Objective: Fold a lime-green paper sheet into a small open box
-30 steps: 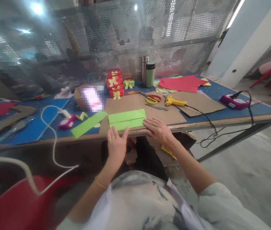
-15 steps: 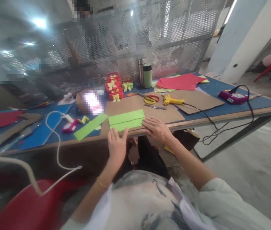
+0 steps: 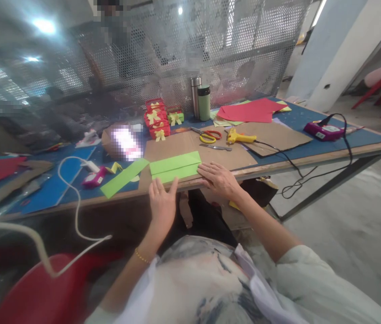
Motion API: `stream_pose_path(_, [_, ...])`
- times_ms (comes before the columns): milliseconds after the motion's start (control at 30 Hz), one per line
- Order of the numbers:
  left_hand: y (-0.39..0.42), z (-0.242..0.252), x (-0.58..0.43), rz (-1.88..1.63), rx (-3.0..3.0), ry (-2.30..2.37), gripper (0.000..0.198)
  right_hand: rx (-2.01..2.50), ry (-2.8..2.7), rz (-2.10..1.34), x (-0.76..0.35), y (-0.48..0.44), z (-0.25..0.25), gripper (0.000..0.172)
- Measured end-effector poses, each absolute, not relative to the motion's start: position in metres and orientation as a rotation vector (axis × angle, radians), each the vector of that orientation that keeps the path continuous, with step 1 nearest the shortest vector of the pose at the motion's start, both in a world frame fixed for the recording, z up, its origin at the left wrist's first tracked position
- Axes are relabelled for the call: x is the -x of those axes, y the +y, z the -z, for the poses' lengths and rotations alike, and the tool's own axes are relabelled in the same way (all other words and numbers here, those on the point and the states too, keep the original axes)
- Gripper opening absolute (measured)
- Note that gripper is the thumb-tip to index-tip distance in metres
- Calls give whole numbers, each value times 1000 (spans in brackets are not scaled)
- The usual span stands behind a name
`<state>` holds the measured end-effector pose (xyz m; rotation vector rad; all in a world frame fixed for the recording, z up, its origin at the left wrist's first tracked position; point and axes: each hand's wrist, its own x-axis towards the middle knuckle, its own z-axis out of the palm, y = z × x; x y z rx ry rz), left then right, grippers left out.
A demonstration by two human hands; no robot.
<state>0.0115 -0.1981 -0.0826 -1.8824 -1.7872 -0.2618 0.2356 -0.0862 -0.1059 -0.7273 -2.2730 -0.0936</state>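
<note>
A folded sheet of bright green paper [image 3: 176, 164] lies on a brown cardboard sheet [image 3: 170, 146] at the table's front edge. My left hand [image 3: 162, 200] rests at the paper's lower left edge, its fingers stretched out and the thumb spread. Flat against the paper's right end lies my right hand [image 3: 219, 180], fingers extended side by side. A green paper strip [image 3: 124, 178] slants off to the left of the sheet. Behind the paper are a craft knife [image 3: 216, 147], scissors [image 3: 207, 136] with red and yellow handles, and a yellow glue gun [image 3: 240, 137].
Red boxes with yellow bows [image 3: 156, 119] and two bottles [image 3: 204, 103] stand at the back. Red paper sheets [image 3: 249, 111] lie at right, near a purple power strip [image 3: 324, 130]. A blurred lit phone [image 3: 127, 143] and a white cable [image 3: 77, 216] are on the left.
The view has shifted slightly, so everything sits a little further left. Both hands keep almost the same place on the green paper.
</note>
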Motion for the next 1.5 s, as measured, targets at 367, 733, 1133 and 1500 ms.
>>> stream_pose_path(367, [-198,83,-13,243,1875,-1807,60,716,-2259,105,-235,-87,104,37])
stream_pose_path(733, [-199,92,-16,306,1838,-1801,62,706,-2277,145,-237,-89,109,39])
stream_pose_path(1133, [-198,93,-17,377,1865,-1867,59,970,-2032,-658,-218,-75,30,39])
stream_pose_path(1500, [-197,94,-18,484,1890,-1921,58,1298,-2659,-608,-168,-64,13,38])
